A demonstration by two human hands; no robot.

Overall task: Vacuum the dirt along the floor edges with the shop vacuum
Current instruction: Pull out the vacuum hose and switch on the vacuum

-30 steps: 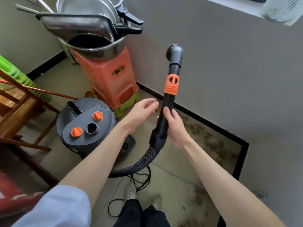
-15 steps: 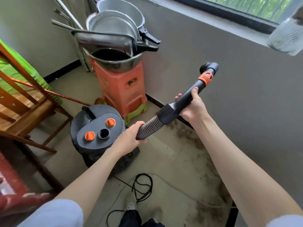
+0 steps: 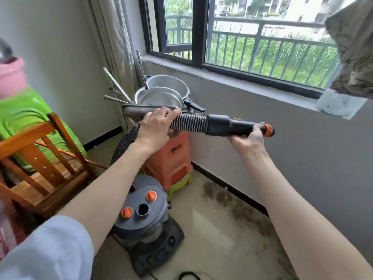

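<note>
I've swung the hose [image 3: 188,122] from upright to level, well above the vacuum [image 3: 144,214]. My left hand [image 3: 155,129] now wraps its ribs, my right [image 3: 247,138] cups the wand [image 3: 238,126]. Dirt [image 3: 240,209] right of the vacuum remains untouched.

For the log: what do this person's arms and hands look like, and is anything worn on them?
Both forearms are bare. The left hand and right hand carry no gloves, and no rings or watch show. A short light blue-grey sleeve covers the left upper arm; no sleeve shows on the right arm.
</note>
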